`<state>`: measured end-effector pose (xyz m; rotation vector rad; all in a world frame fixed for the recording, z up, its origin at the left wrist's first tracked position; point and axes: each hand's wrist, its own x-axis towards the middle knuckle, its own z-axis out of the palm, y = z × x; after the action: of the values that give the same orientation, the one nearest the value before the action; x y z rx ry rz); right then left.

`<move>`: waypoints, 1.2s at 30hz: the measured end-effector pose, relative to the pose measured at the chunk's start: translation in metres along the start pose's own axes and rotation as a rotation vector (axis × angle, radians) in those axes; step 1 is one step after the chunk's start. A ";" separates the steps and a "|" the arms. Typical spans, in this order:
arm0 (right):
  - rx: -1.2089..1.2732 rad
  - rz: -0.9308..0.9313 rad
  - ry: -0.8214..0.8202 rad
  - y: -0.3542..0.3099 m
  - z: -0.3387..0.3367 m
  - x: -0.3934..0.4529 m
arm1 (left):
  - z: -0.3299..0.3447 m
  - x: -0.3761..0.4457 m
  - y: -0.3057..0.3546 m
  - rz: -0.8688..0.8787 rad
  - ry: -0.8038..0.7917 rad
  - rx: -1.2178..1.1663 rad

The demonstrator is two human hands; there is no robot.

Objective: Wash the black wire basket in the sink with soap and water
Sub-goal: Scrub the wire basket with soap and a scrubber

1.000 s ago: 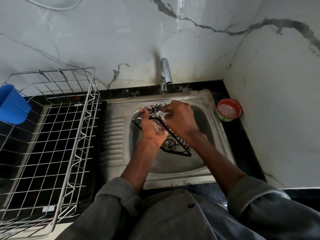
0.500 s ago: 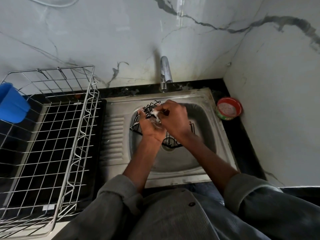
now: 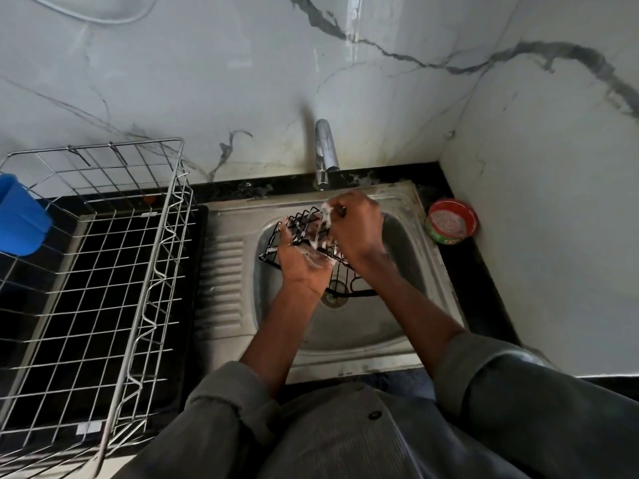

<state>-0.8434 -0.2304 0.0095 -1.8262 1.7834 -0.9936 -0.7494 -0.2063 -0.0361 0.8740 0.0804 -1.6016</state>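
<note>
Two hands hold the black wire basket [image 3: 304, 233] tilted over the bowl of the steel sink [image 3: 345, 326]. Left hand [image 3: 301, 261] supports it from the near left, fingers curled around the wires, palm coated in white suds. Right hand [image 3: 356, 229] grips the far right edge, pinching a soapy lump whose nature cannot be determined. Faucet [image 3: 325, 150] stands just beyond. Red bowl [image 3: 452, 225] sits on the counter [image 3: 484, 288] to the right; silver wire rack [image 3: 103, 271] with a blue cup [image 3: 19, 219] stands left.
</note>
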 end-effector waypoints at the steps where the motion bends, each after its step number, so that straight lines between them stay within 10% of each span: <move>1: -0.007 0.028 0.022 0.005 -0.002 0.005 | 0.001 0.000 -0.002 0.003 -0.009 0.029; 8: -0.051 -0.208 0.066 0.015 -0.012 -0.018 | -0.001 0.000 0.000 0.004 0.013 0.140; 14: 0.031 -0.045 0.251 0.012 -0.021 -0.018 | 0.001 0.001 -0.004 0.001 -0.003 0.194; 21: -0.088 -0.286 -0.020 0.007 -0.014 -0.042 | -0.007 0.013 -0.007 0.014 -0.001 0.288; 26: -0.160 0.007 0.049 0.015 -0.027 -0.015 | -0.004 0.001 -0.008 0.044 -0.028 0.422; 32: -0.111 -0.226 -0.180 -0.009 -0.024 -0.033 | -0.001 -0.002 -0.004 0.046 0.015 0.458; 36: -0.184 -0.049 -0.079 0.008 -0.035 -0.009 | -0.001 -0.008 -0.003 0.000 -0.075 0.600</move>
<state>-0.8739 -0.2159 0.0252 -1.9987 1.8424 -0.7850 -0.7522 -0.1981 -0.0336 1.2639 -0.4759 -1.6812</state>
